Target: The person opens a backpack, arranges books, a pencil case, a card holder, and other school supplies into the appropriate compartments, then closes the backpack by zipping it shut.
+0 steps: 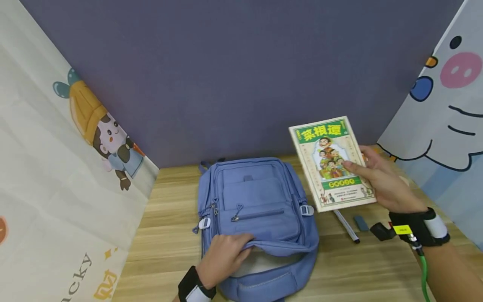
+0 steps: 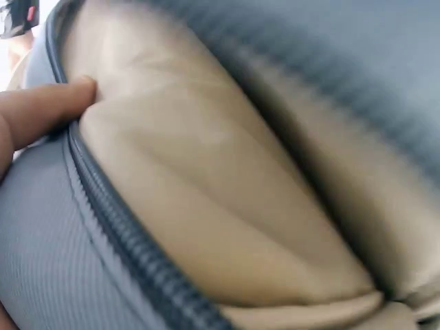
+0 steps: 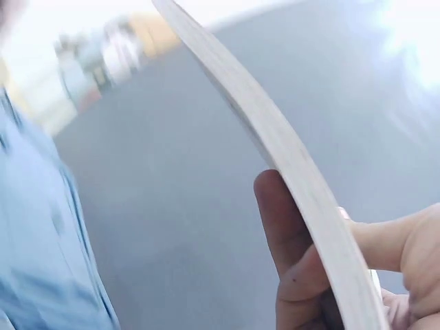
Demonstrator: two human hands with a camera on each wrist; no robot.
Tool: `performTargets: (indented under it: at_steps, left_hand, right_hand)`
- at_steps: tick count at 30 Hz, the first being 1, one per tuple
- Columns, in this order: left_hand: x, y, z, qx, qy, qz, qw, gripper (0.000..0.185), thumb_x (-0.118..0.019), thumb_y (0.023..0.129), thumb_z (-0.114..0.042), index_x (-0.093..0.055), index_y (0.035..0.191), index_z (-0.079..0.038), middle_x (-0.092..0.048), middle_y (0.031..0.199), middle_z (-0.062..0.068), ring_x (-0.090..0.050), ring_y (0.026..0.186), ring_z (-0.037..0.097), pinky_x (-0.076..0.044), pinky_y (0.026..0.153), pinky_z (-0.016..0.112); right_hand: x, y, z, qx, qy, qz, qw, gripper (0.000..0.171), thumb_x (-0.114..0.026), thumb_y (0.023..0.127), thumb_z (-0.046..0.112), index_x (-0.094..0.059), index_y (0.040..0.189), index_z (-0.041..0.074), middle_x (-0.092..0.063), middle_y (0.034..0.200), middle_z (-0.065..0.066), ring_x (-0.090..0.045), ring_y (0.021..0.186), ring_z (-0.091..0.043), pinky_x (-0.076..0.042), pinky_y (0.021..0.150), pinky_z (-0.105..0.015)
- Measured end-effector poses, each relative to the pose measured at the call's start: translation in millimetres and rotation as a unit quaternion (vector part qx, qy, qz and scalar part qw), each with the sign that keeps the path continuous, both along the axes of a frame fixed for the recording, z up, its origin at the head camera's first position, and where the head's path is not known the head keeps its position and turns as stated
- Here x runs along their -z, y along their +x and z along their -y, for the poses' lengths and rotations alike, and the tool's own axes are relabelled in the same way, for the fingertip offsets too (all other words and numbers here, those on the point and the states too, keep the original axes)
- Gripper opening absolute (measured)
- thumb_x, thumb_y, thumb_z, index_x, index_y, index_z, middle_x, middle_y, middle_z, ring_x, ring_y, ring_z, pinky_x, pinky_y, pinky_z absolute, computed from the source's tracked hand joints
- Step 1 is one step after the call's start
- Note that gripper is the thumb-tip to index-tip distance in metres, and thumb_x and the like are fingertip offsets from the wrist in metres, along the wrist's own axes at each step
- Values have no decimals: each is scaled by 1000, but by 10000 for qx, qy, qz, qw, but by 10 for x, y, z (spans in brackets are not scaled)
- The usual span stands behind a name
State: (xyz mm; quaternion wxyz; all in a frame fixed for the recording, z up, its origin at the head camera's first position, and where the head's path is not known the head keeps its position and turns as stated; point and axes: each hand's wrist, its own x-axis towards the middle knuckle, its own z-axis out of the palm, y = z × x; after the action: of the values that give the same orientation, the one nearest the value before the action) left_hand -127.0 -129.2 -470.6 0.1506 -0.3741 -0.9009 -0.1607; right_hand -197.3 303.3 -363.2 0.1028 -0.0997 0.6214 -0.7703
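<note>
A blue backpack [image 1: 256, 209] lies flat on the wooden table [image 1: 166, 247], its main zipper open at the near end. My left hand [image 1: 223, 256] grips the upper edge of that opening and lifts it. In the left wrist view a fingertip [image 2: 65, 100] presses the zipper edge [image 2: 117, 227] beside the beige lining [image 2: 220, 199]. My right hand [image 1: 377, 178] holds a green and cream book [image 1: 332, 163] in the air to the right of the backpack, thumb on its cover. The right wrist view shows the book's page edge [image 3: 295, 172] with my thumb against it.
A pen [image 1: 346, 226] and a small blue eraser [image 1: 361, 223] lie on the table under the book. A purple wall [image 1: 241, 75] stands behind. Cartoon-printed panels [image 1: 56, 167] close in the left and right sides.
</note>
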Motion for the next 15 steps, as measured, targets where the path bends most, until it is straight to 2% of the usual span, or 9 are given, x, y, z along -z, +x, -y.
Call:
performTargets:
  at_steps: [3, 6, 8, 10, 13, 15]
  left_hand:
    - [-143, -58, -30, -18, 192, 72, 9998, 15, -80, 95, -21, -76, 110, -20, -79, 94, -9, -73, 74, 6, -55, 60, 28]
    - [-280, -123, -62, -72, 401, 137, 9991, 16, -80, 95, -21, -77, 111, -19, -80, 94, -7, -72, 75, 6, -56, 61, 27]
    - [-364, -162, -61, -52, 660, 166, 9977, 22, -82, 93, -18, -77, 113, -16, -79, 90, -4, -71, 72, 7, -54, 59, 25]
    - [-437, -214, -55, 129, 889, 192, 9958, 15, -81, 92, -15, -75, 106, -14, -72, 79, -4, -61, 64, 3, -48, 54, 19]
    - [-566, -288, -49, 447, 1149, 621, 9904, 6, -75, 97, -16, -69, 98, -16, -59, 69, -4, -50, 59, 1, -40, 51, 15]
    - [-655, -345, -62, 401, 1100, 840, 9896, 6, -71, 101, -22, -70, 99, -16, -65, 74, -3, -56, 63, 1, -44, 56, 16]
  right_hand:
    - [-25, 151, 311, -699, 279, -17, 9972, 46, -45, 114, 9, -33, 155, 28, -79, 113, -8, -81, 93, -30, -64, 71, -50]
    - [-5, 321, 566, -1530, 330, -4, 9877, 47, -43, 115, 7, -32, 156, 25, -79, 115, -13, -80, 93, -35, -63, 72, -56]
    - [44, 428, 725, -2133, 159, 68, 9768, 48, -42, 114, 5, -31, 158, 23, -77, 118, -18, -80, 95, -37, -63, 73, -57]
    - [121, 525, 881, -2695, -95, 174, 9628, 50, -41, 113, 1, -29, 159, 19, -76, 121, -23, -80, 96, -39, -63, 74, -55]
    - [258, 653, 1094, -3328, -305, 390, 9417, 46, -43, 112, 0, -31, 156, 9, -74, 122, -27, -80, 97, -37, -64, 76, -48]
    - [331, 710, 1202, -3603, -189, 582, 9308, 43, -47, 112, 3, -34, 153, 5, -75, 122, -27, -80, 98, -34, -65, 77, -43]
